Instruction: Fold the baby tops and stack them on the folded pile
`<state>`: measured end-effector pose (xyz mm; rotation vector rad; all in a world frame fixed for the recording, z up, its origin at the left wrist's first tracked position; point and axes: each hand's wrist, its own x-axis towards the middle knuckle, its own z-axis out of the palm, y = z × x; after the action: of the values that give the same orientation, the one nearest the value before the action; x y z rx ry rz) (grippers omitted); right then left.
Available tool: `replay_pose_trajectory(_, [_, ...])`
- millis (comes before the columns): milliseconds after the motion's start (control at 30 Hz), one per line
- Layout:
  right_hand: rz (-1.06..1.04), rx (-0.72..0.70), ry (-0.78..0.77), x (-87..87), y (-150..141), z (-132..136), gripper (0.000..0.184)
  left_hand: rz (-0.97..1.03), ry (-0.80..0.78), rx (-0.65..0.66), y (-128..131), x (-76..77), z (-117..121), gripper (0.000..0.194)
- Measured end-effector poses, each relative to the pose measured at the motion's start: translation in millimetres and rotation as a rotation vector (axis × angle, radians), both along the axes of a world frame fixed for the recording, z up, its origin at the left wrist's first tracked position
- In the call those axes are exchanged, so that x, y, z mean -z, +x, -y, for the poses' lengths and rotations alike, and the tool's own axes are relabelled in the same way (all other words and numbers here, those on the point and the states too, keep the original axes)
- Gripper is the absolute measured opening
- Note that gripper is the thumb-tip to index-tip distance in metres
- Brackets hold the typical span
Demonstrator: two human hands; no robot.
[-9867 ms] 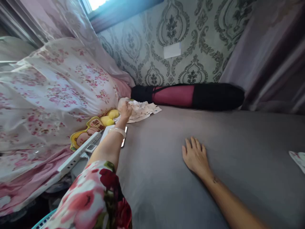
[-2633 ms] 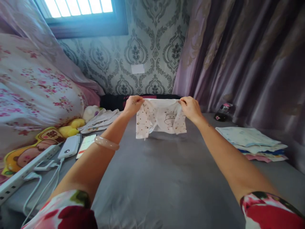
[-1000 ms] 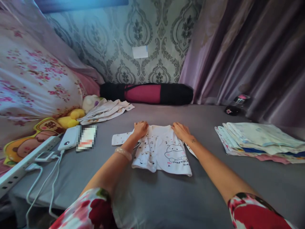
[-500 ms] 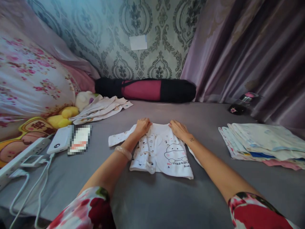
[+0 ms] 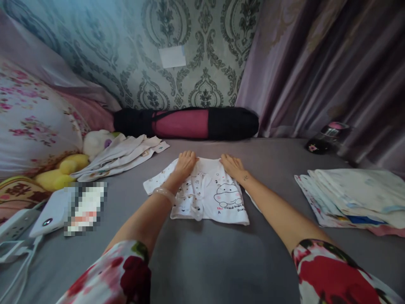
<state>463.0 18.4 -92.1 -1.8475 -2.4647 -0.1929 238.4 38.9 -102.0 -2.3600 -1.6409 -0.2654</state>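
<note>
A small white baby shirt (image 5: 207,192) with a cartoon animal, red and black lettering and tiny prints lies front up on the grey sheet. My left hand (image 5: 186,164) grips its left shoulder by the collar, fingers curled over the cloth. At the other shoulder, my right hand (image 5: 233,166) is closed on the fabric too. One sleeve (image 5: 155,181) sticks out past my left wrist; the other is mostly hidden under my right forearm. The fingertips of both hands are partly hidden.
Folded cloths (image 5: 354,198) are stacked at the right, with a dark bottle (image 5: 325,139) behind them. Crumpled garments (image 5: 123,154), plush toys (image 5: 65,173), a white power bank (image 5: 52,211) and a power strip (image 5: 19,221) with cables lie left. A black-and-red roll (image 5: 186,123) lies along the wall.
The camera view has shifted a little. The shirt's lower edge has moved away from me, and the shirt looks shorter; both hands keep hold at the shoulders.
</note>
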Motion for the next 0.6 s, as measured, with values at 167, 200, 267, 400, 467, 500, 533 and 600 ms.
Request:
replay_pose_trajectory(167, [-0.139, 0.035, -0.091, 1.4, 4, -10, 0.028, 0.027, -0.135, -0.017, 1, 1.3, -5, 0.03])
replay_pose_trajectory(200, [-0.191, 0.055, -0.122, -0.2, 8, -11, 0.029, 0.048, -0.15, -0.027, 0, 0.6, -4, 0.032])
replay_pose_trajectory(267, [-0.295, 0.116, -0.189, -4.7, 20, -12, 0.035, 0.103, -0.138, -0.062, -5, -2.3, 3, 0.034])
replay_pose_trajectory(400, [-0.518, 0.285, -0.34, -12.3, 57, 0, 0.051, 0.212, -0.126, -0.212, -28, -11.2, 29, 0.039])
replay_pose_trajectory(467, [-0.699, 0.369, -0.448, -13.6, 76, 15, 0.052, 0.256, -0.146, -0.313, -46, -13.5, 45, 0.042])
replay_pose_trajectory(500, [-0.795, 0.407, -0.506, -14.1, 84, 24, 0.051, 0.281, -0.152, -0.372, -56, -13.6, 53, 0.043])
replay_pose_trajectory(533, [-0.878, 0.442, -0.561, -14.5, 92, 33, 0.048, 0.313, -0.16, -0.434, -65, -13.1, 60, 0.045])
replay_pose_trajectory(600, [-0.972, 0.493, -0.647, -15.7, 104, 53, 0.041, 0.391, -0.188, -0.544, -82, -10.3, 72, 0.049])
